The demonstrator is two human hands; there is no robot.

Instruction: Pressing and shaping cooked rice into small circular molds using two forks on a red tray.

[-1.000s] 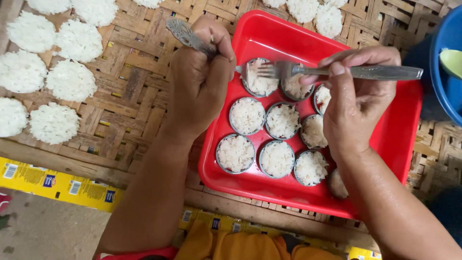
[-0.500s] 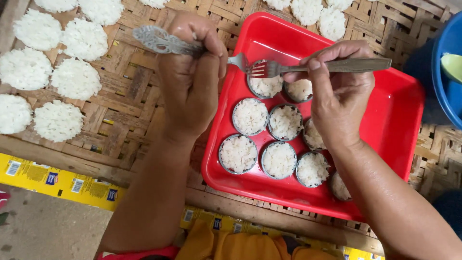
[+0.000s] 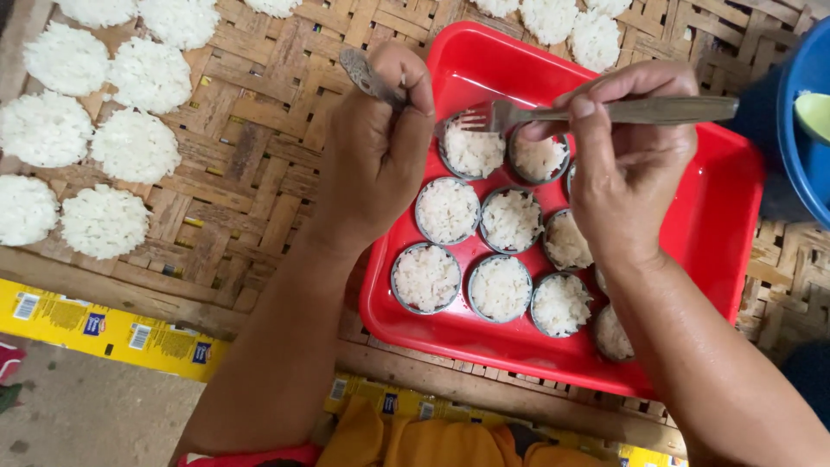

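A red plastic tray point(image 3: 722, 259) lies on a woven bamboo mat and holds several small round metal rings packed with white rice point(image 3: 447, 209). My left hand point(image 3: 376, 156) is closed around a metal utensil handle point(image 3: 363, 73) at the tray's left edge; the utensil's working end is hidden behind the fingers. My right hand point(image 3: 627, 169) grips a metal fork point(image 3: 605, 111) held level, its tines over the rice ring point(image 3: 471, 149) at the tray's far left. The right wrist covers part of the rings at the tray's right.
Round white rice cakes point(image 3: 130, 145) lie in rows on the woven mat point(image 3: 251, 112) to the left, with more rice cakes point(image 3: 566, 26) at the top edge. A blue bowl point(image 3: 800, 130) stands at the right. A yellow printed strip point(image 3: 104, 324) runs along the near edge.
The view has shifted, so the tray sits lower in frame. The fork's tines have moved left over the far-left rice ring. My left hand stays at the tray's left edge.
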